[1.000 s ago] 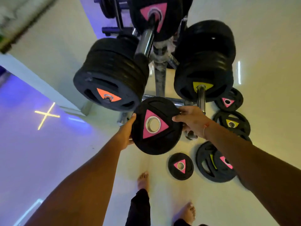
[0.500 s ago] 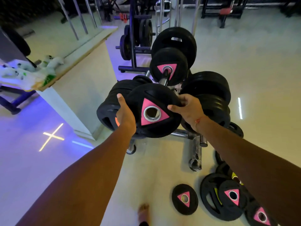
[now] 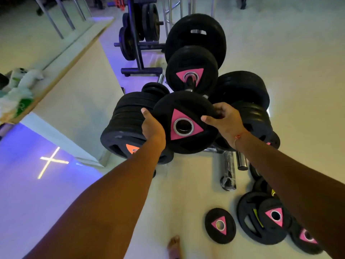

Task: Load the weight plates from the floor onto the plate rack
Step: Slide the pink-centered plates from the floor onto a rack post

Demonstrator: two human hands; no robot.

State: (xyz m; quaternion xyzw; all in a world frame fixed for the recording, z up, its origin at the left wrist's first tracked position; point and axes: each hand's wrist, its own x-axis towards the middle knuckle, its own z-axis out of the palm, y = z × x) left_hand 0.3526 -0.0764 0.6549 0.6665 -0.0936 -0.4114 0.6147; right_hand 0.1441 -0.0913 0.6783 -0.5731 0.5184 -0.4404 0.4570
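Observation:
I hold a black weight plate with a pink triangle (image 3: 183, 136) upright in front of the plate rack (image 3: 228, 167). My left hand (image 3: 152, 126) grips its left edge and my right hand (image 3: 223, 118) grips its upper right edge. Its hole faces me, just below the rack's top peg, which carries a pink-marked plate (image 3: 191, 71). A stack with an orange mark (image 3: 123, 128) fills the left peg, and another black stack (image 3: 250, 109) fills the right. On the floor lie a small pink-marked plate (image 3: 220, 226) and a pile of larger plates (image 3: 261, 219).
A second rack with plates (image 3: 138, 34) stands behind. A low beige wall (image 3: 74, 86) runs on the left, with a lit cross mark (image 3: 50, 161) on the purple floor. A bare chrome peg (image 3: 240, 161) sticks out low on the rack. My bare foot (image 3: 174, 246) is at the bottom.
I have lifted the plate from knee height up toward the rack's top peg and carried it a little farther forward. Both hands keep their grip on it.

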